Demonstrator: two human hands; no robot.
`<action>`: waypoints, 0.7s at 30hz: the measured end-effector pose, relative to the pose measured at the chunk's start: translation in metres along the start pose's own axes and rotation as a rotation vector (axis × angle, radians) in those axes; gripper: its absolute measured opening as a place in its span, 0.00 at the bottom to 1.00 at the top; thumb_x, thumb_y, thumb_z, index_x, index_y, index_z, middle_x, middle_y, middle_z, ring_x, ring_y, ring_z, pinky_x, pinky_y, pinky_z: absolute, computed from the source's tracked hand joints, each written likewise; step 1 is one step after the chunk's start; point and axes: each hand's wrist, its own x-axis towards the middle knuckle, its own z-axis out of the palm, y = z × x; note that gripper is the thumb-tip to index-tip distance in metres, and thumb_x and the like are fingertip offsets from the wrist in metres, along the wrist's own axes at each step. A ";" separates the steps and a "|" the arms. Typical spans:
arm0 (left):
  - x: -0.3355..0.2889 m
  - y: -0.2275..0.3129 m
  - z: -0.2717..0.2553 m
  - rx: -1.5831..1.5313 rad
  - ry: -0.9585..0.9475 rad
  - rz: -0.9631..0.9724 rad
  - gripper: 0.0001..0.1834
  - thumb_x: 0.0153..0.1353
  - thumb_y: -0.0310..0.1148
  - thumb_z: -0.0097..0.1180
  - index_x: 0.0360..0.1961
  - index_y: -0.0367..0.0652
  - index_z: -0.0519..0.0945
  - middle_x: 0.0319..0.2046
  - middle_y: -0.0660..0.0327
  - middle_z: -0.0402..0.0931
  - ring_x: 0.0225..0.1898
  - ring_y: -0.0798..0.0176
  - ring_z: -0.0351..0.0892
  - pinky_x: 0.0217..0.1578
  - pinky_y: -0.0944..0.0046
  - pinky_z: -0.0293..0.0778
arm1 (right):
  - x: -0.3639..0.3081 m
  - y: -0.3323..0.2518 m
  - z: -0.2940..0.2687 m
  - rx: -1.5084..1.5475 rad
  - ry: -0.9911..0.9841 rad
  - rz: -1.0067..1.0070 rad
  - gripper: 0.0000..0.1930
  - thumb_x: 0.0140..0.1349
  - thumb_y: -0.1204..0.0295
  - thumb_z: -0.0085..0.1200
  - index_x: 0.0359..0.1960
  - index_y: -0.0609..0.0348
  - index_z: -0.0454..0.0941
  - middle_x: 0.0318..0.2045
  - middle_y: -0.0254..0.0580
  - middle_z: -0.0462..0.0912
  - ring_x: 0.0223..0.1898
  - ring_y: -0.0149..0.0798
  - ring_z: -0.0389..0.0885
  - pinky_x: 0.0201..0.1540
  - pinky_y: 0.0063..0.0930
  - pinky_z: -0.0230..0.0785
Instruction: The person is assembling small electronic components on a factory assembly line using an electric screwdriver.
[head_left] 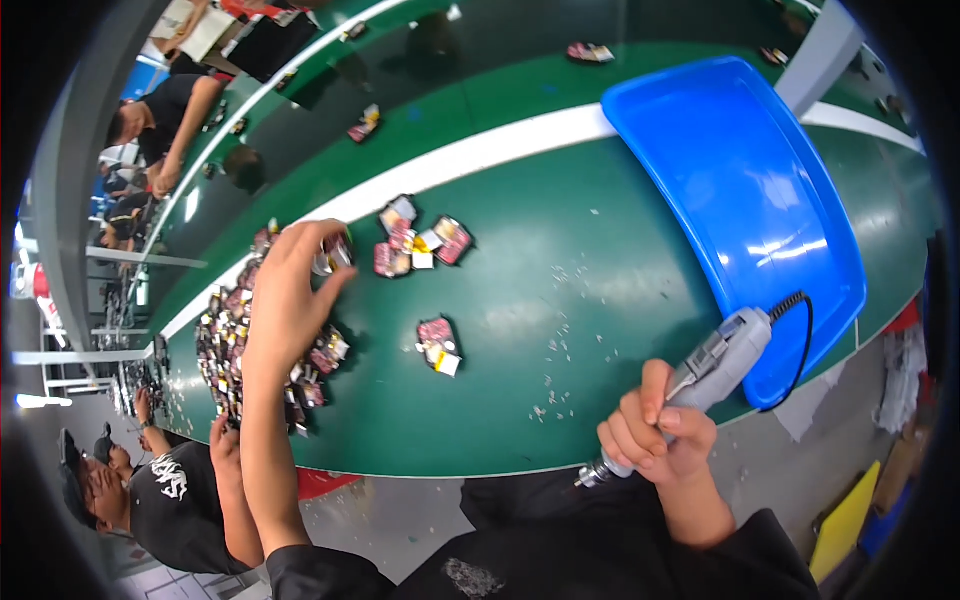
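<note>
My right hand (655,430) is wrapped round a grey electric screwdriver (715,360), whose metal tip points down to the left past the table's near edge. A black coiled cord runs from its upper end. My left hand (290,285) reaches over a heap of small dark-red and black parts (225,340). Its fingers and thumb curl round one small dark-red part (334,252), mostly hidden by the fingers. Right of this hand lie a loose group of similar parts with yellow and white pieces (408,240) and a single part (438,342).
On the right of the green table (500,400) lies a blue plastic tray (730,180). White crumbs (560,350) are scattered left of it. Beyond a white rail (470,155), a dark green surface carries several more parts. A person in black (180,500) works at the left.
</note>
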 end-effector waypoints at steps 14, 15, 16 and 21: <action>-0.033 0.049 0.044 -0.123 0.016 -0.074 0.36 0.55 0.35 0.63 0.65 0.43 0.62 0.66 0.40 0.48 0.65 0.36 0.55 0.61 0.48 0.61 | 0.003 0.004 -0.002 -0.052 -0.066 -0.004 0.05 0.60 0.70 0.48 0.33 0.56 0.67 0.13 0.31 0.64 0.14 0.28 0.61 0.25 0.28 0.60; -0.026 0.049 0.047 -0.084 0.047 -0.048 0.37 0.56 0.37 0.62 0.66 0.45 0.62 0.67 0.41 0.49 0.65 0.37 0.54 0.62 0.47 0.58 | 0.004 0.004 -0.003 -0.048 -0.066 -0.005 0.06 0.60 0.70 0.49 0.33 0.56 0.67 0.13 0.31 0.64 0.14 0.28 0.61 0.25 0.28 0.60; -0.019 0.049 0.051 -0.045 0.077 -0.021 0.38 0.56 0.39 0.62 0.67 0.47 0.61 0.67 0.42 0.49 0.66 0.37 0.53 0.64 0.46 0.56 | 0.004 0.004 -0.004 -0.050 -0.084 0.004 0.06 0.60 0.70 0.49 0.33 0.56 0.67 0.13 0.31 0.64 0.14 0.28 0.61 0.25 0.28 0.60; 0.008 0.046 0.075 0.184 0.168 0.058 0.29 0.53 0.52 0.62 0.53 0.50 0.75 0.54 0.44 0.63 0.54 0.43 0.64 0.46 0.49 0.67 | 0.001 0.004 -0.001 -0.048 -0.054 -0.008 0.05 0.60 0.70 0.48 0.33 0.56 0.67 0.13 0.31 0.63 0.14 0.29 0.63 0.24 0.28 0.60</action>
